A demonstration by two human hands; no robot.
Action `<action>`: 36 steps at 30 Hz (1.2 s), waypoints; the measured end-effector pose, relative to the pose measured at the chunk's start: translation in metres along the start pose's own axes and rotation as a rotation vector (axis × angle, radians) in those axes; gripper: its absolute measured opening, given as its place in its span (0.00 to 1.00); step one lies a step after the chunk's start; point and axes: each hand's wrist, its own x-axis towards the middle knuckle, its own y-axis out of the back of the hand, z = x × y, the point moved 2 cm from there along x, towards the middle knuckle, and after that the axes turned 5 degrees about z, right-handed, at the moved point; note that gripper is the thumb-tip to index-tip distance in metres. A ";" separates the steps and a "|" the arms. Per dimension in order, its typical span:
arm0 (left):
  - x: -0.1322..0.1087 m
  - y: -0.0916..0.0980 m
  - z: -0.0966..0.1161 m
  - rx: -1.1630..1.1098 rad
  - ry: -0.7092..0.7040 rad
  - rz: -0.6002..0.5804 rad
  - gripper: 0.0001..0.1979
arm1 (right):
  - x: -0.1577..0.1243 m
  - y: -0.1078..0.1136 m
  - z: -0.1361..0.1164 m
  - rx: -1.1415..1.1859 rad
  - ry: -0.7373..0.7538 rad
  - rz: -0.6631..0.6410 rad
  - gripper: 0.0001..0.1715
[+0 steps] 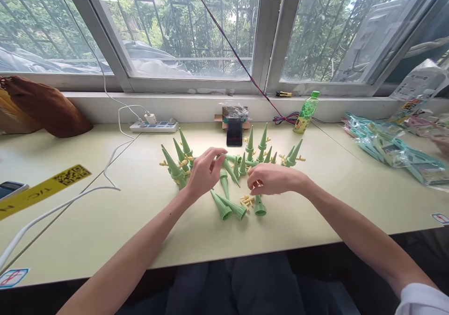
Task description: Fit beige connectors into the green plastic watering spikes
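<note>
Green plastic watering spikes, cone-shaped with a wider collar end, lie and stand about both hands. My left hand (206,171) is closed, thumb and fingers pinched at the upper end of one green spike (231,171), its point slanting down to the right. Just above a small heap of yellow valve pegs (247,202), my right hand (271,178) is curled with its fingertips together; what they hold, if anything, is hidden. Below it, another spike (260,207) shows its open end. Two more spikes (221,206) lie nearer me, open ends toward me.
Upright spikes with yellow pegs fitted stand at left (171,165) and right (262,142). Behind are a phone (234,132), a power strip (154,127) and a green-capped bottle (306,113). Bagged plastic items (389,149) lie far right; a white cable (87,191) crosses the left side.
</note>
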 end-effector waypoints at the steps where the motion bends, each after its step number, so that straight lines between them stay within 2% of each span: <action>1: -0.004 -0.003 -0.003 -0.046 0.045 -0.005 0.09 | 0.000 -0.003 0.000 0.006 -0.002 -0.007 0.07; 9: -0.019 -0.013 -0.010 -0.337 0.320 -0.063 0.10 | -0.004 -0.027 -0.002 -0.056 -0.026 -0.040 0.10; 13: -0.022 -0.017 -0.008 -0.441 0.391 -0.102 0.10 | -0.005 -0.030 -0.001 -0.054 -0.040 -0.020 0.11; 20: -0.023 -0.019 -0.009 -0.562 0.495 -0.098 0.13 | -0.005 -0.034 0.003 -0.084 -0.072 0.063 0.11; 25: -0.021 -0.017 -0.010 -0.626 0.535 -0.084 0.13 | -0.005 -0.034 0.006 -0.052 -0.068 0.207 0.08; 31: -0.021 -0.016 -0.005 -0.628 0.545 -0.172 0.13 | -0.002 -0.038 0.004 0.182 -0.015 0.605 0.08; 33: -0.021 -0.016 -0.005 -0.626 0.550 -0.193 0.13 | -0.002 -0.042 0.003 0.221 -0.011 0.663 0.08; 36: -0.021 -0.017 -0.006 -0.637 0.550 -0.189 0.14 | -0.001 -0.048 0.003 0.273 -0.047 0.660 0.06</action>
